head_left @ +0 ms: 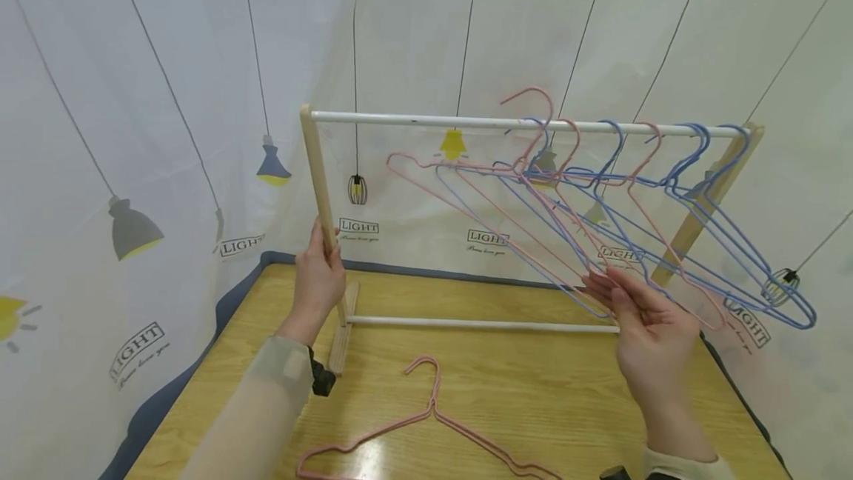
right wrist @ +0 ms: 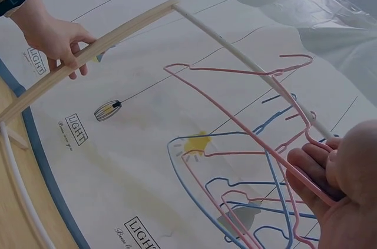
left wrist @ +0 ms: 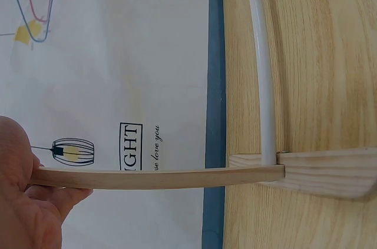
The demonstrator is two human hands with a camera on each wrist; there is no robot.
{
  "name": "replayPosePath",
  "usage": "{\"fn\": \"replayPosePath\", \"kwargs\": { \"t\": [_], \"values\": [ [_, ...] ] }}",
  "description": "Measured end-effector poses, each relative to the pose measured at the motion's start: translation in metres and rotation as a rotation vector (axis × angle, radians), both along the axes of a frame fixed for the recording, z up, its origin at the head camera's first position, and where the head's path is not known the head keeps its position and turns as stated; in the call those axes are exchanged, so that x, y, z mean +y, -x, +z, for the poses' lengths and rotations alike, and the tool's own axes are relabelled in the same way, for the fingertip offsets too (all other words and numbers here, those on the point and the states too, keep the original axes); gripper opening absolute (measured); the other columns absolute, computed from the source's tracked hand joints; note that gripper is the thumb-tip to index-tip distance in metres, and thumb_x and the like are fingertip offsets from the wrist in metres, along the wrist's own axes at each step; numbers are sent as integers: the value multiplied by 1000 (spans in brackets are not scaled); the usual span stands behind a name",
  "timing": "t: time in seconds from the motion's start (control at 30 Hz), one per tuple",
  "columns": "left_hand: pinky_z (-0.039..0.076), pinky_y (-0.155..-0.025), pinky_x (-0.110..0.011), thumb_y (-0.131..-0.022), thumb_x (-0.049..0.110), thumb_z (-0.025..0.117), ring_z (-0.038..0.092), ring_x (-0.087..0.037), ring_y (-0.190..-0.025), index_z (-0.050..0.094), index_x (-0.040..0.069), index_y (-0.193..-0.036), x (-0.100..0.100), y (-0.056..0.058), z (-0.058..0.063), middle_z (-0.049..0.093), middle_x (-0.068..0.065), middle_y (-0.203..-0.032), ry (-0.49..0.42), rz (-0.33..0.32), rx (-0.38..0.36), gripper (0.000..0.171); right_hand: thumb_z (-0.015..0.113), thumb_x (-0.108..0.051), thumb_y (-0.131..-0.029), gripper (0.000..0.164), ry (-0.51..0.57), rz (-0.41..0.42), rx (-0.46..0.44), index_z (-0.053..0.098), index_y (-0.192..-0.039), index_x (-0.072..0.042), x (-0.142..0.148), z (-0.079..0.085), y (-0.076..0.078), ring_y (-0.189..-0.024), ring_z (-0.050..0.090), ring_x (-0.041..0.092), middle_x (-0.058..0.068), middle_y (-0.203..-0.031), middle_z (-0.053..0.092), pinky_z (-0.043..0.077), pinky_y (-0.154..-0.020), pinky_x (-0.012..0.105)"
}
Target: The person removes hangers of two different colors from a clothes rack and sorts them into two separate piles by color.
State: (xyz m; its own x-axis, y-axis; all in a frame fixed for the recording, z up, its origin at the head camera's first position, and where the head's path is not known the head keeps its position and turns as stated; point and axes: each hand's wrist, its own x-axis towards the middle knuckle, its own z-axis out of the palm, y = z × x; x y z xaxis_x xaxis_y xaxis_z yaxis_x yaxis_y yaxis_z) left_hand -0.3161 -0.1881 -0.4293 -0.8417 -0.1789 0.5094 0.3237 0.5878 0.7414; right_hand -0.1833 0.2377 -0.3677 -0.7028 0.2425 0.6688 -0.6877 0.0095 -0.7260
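My left hand (head_left: pixel 318 276) grips the left wooden post (head_left: pixel 316 176) of a clothes rack, with the fingers wrapped around it below the top rail. In my right hand (head_left: pixel 656 347), a pink wire hanger (right wrist: pixel 235 120) is held by one lower corner, between thumb and fingers. Its hook (head_left: pixel 533 88) rises above the white top rail (head_left: pixel 400 121) and overlaps it in the head view. Several blue hangers (head_left: pixel 753 243) and pink hangers (head_left: pixel 636 202) hang along the right half of that rail, just behind the held one.
Another pink hanger (head_left: pixel 433 407) lies flat on the wooden table (head_left: pixel 373 384) in front of the rack. A white lower bar (head_left: pixel 480 325) joins the rack's feet near the tabletop. Lamp-printed cloth (head_left: pixel 200 95) hangs behind the table and to its sides.
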Motion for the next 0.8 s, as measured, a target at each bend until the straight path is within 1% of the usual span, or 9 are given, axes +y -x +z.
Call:
{"fn": "replayPosePath", "kwargs": {
  "t": [0.1,0.17,0.23,0.33,0.4,0.5,0.6,0.8],
  "values": [
    [61,-76,-52,-108,-1,53,71,-40,-108,38,16,-161,-2,-1,1,64,-18,-142,-4,9,-10,58,55,16,-102,25,10,32,-23,64,-124,22,3,-1,-9,-98,78,25,21,-109,77,58,-88,37],
    [61,-78,-53,-108,-1,53,71,-41,-110,37,15,-162,-2,-2,1,64,-19,-143,-4,9,-9,59,55,16,-102,25,25,49,-60,63,-125,24,6,-2,-15,-99,78,25,22,-109,77,57,-90,37],
    [61,-79,-54,-108,-2,52,70,-42,-111,35,13,-163,-2,-1,2,63,-19,-143,-3,2,-5,59,56,14,-102,26,31,45,-123,62,-125,24,10,-4,-22,-98,78,25,22,-109,77,56,-90,37],
    [60,-80,-54,-108,-2,52,70,-42,-111,36,12,-163,-1,0,2,63,-20,-144,-2,-11,4,59,57,11,-103,26,14,13,-228,64,-127,21,15,-8,-33,-98,78,25,19,-108,78,56,-90,37],
    [61,-79,-53,-108,-1,52,70,-42,-110,37,12,-162,0,1,2,63,-19,-143,-1,-12,3,57,57,9,-104,28,-21,6,-280,64,-129,18,18,-12,-41,-99,77,25,18,-110,78,56,-89,36],
    [61,-76,-52,-108,-1,52,71,-40,-108,39,14,-160,1,1,2,64,-18,-142,-5,-2,-2,55,57,7,-105,29,-73,22,-314,64,-131,16,21,-21,-49,-101,77,25,18,-113,77,56,-89,35],
    [61,-77,-52,-108,-2,52,71,-40,-110,39,14,-160,1,1,1,64,-18,-143,-5,4,-5,55,57,6,-106,30,-117,36,-343,64,-133,15,21,-33,-57,-103,76,24,18,-115,77,57,-89,34],
    [61,-80,-53,-108,-2,53,70,-41,-112,38,15,-161,-1,1,0,63,-18,-143,-3,2,6,58,54,8,-107,28,-154,95,-396,61,-131,21,23,-57,-67,-101,77,23,17,-112,78,59,-87,34]
  ]
}}
